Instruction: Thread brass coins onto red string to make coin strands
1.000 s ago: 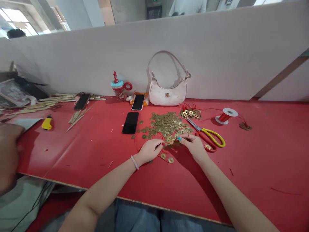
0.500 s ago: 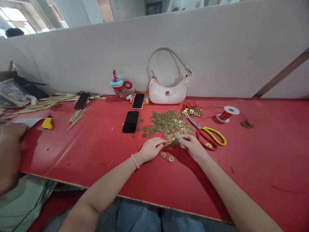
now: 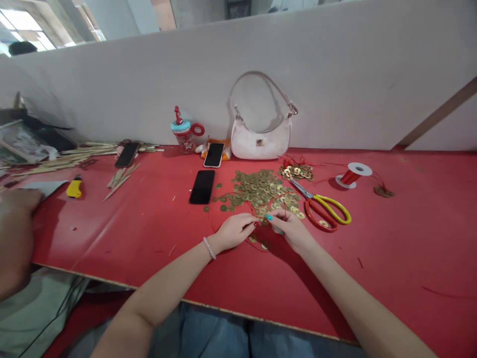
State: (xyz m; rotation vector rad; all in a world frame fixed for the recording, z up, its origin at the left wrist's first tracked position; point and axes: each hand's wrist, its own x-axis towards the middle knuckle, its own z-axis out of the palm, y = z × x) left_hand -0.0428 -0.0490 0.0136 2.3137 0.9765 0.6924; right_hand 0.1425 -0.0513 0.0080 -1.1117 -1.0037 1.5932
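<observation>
Thumb and fingers of my left hand (image 3: 236, 229) are pinched on a thin red cord, just in front of a heap of brass coins (image 3: 261, 188) with holes in them. My right hand (image 3: 292, 229) is closed beside it, fingertips at a holed brass coin (image 3: 264, 222) on the cord; its grip is partly hidden. Red cord loops across the heap and round the left hand. Below the fingers, a couple of loose coins lie on the red table (image 3: 238, 283). Right of the heap rest scissors (image 3: 323, 208) with one yellow and one red handle.
Behind the heap are tied coins (image 3: 298, 172) and a white handbag (image 3: 260, 141). A spool of red cord (image 3: 351, 176) stands at right. Two phones (image 3: 201, 187) and a cup (image 3: 184, 136) are left of centre. Further left lie a yellow cutter (image 3: 74, 188) and another person's arm (image 3: 17, 233).
My right hand has shifted slightly left, closer to the left hand. The coin at its fingertips has moved left with it. My left hand has stayed nearly in place.
</observation>
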